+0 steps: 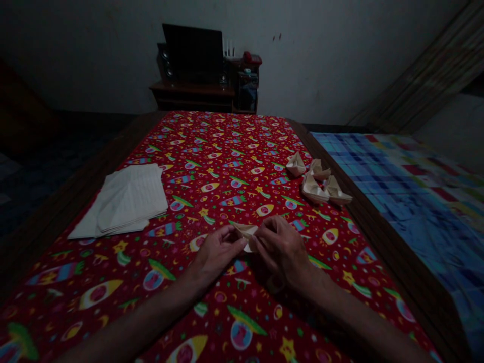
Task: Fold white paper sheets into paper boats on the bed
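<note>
Between my two hands is a small folded paper boat (248,233), pale and pointed at its left end. My left hand (217,248) pinches its left side between thumb and fingers. On the opposite side, my right hand (282,244) grips the boat's right part, with the fingers hiding much of that end. Several finished-looking paper boats (315,189) sit in a cluster to the right, beyond my right hand. A fanned stack of pale paper sheets (130,199) lies at the left, farther off than my left hand.
A red cloth (227,166) with rockets and stars covers the wooden-edged surface. Past its far end stands a desk (194,91) with a dark monitor (193,53). Blue plaid fabric (359,161) spreads at a lower level on the right.
</note>
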`<state>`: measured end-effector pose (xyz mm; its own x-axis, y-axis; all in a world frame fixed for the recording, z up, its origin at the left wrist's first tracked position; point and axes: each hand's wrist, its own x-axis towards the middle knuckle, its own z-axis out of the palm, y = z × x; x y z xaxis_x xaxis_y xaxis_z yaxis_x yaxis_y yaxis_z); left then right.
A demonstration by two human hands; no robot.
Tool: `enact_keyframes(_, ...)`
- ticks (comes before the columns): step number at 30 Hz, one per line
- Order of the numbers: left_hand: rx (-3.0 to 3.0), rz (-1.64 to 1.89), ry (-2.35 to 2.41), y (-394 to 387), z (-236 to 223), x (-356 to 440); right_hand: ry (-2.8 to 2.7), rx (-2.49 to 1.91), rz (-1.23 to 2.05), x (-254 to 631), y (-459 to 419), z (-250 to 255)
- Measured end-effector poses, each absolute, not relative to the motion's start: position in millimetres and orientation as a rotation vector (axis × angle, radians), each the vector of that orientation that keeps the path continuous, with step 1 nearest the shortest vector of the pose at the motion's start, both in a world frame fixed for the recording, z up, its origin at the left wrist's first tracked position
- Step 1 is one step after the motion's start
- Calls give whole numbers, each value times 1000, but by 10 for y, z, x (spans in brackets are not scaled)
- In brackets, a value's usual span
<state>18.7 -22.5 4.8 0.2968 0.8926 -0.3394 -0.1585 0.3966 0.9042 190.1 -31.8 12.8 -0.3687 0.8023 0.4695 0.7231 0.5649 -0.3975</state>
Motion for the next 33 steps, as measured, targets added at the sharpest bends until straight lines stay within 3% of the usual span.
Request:
enact_keyframes(14,1140,819,1127,-181,37,157,-1909,-1294,581,1902,-273,28)
enact_keyframes(20,1177,815,1224,-199,57,193,-1731,-1297,986,1889,-236,-20)
enact_keyframes(33,1385,852,1210,-161,-71,113,-1876,-1434,955,1931,-238,72)
